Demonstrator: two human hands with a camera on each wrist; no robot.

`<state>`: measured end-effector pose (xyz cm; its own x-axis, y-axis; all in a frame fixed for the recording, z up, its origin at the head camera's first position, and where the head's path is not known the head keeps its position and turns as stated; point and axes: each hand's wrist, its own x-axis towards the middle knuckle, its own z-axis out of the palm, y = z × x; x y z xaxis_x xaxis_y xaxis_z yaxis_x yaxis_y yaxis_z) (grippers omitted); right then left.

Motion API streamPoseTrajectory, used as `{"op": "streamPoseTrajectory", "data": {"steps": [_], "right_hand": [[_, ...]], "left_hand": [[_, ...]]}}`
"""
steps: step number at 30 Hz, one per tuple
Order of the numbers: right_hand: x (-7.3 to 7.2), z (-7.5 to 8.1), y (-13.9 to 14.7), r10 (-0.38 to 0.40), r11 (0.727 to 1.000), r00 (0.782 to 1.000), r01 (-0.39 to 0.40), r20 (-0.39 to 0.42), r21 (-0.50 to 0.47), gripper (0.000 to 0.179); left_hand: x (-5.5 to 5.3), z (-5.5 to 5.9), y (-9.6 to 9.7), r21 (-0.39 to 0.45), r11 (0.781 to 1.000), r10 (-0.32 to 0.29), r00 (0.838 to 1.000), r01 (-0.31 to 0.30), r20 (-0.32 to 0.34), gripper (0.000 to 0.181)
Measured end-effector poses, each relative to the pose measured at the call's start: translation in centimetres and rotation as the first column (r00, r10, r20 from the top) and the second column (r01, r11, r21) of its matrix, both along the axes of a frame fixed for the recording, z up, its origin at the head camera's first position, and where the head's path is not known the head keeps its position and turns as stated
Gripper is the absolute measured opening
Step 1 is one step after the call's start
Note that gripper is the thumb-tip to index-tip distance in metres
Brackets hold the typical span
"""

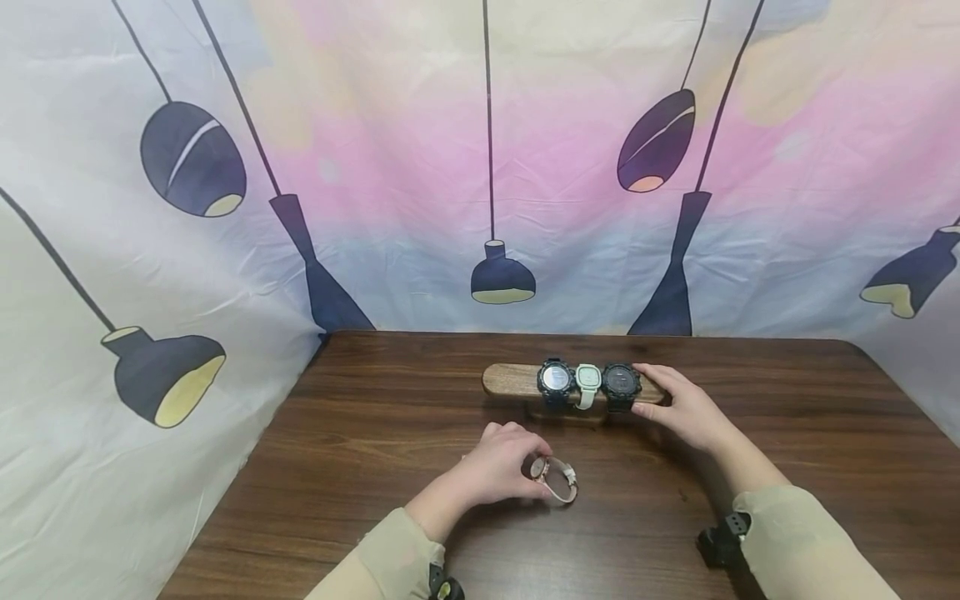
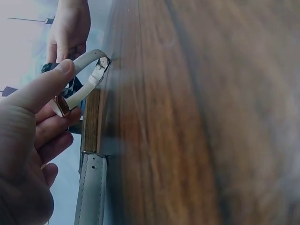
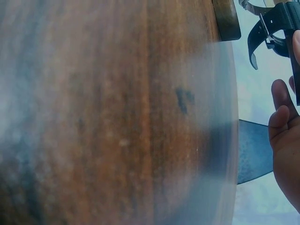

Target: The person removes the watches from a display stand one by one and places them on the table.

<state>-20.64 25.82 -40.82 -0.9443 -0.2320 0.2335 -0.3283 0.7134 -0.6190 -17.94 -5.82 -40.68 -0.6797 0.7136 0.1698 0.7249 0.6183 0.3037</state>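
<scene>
My left hand (image 1: 498,467) pinches a wristwatch (image 1: 558,482) by its rose-gold case, between thumb and fingers. Its white strap is buckled into a loop, which points to the right in the head view. In the left wrist view, the watch loop (image 2: 91,77) stands beyond the thumb tip. My right hand (image 1: 686,408) grips the right end of a wooden watch stand (image 1: 510,380), thumb in front and fingers behind. On the stand's bar sit a black watch with a pale dial (image 1: 556,379), a mint-green watch (image 1: 588,379) and an all-black watch (image 1: 621,380), the last nearest my right fingers.
The stand is near the back of a dark brown wooden table (image 1: 360,442). Behind it hangs a cloth backdrop (image 1: 420,167) printed with lamps. In the left wrist view, a pale stitched strap (image 2: 91,187) shows at the bottom.
</scene>
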Motion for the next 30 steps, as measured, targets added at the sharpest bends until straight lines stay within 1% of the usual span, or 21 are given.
{"op": "streamPoseTrajectory", "data": {"steps": [5,12,17,23,30], "right_hand": [[0.1,-0.1,-0.1,-0.002,1.0,1.0,0.002,-0.012,-0.006,0.069],[0.1,-0.1,-0.1,-0.003,1.0,1.0,0.003,-0.007,-0.013,0.069],[0.1,0.0,-0.2,-0.002,1.0,1.0,0.002,-0.01,-0.021,0.069],[0.0,-0.1,-0.1,-0.004,1.0,1.0,0.003,-0.008,-0.023,0.07],[-0.1,-0.2,-0.1,0.0,1.0,1.0,0.0,-0.004,-0.022,0.07]], "left_hand": [[0.1,-0.2,0.0,0.001,1.0,0.012,1.0,-0.012,0.011,0.046],[0.2,-0.7,0.0,0.006,1.0,0.004,1.0,-0.004,0.001,0.045],[0.4,-0.7,0.1,-0.005,1.0,0.006,1.0,-0.006,0.001,0.045],[0.5,-0.9,0.1,-0.014,1.0,0.008,1.0,-0.008,-0.015,0.043],[0.6,-1.1,0.2,-0.02,1.0,0.022,1.0,-0.022,0.002,0.043]]}}
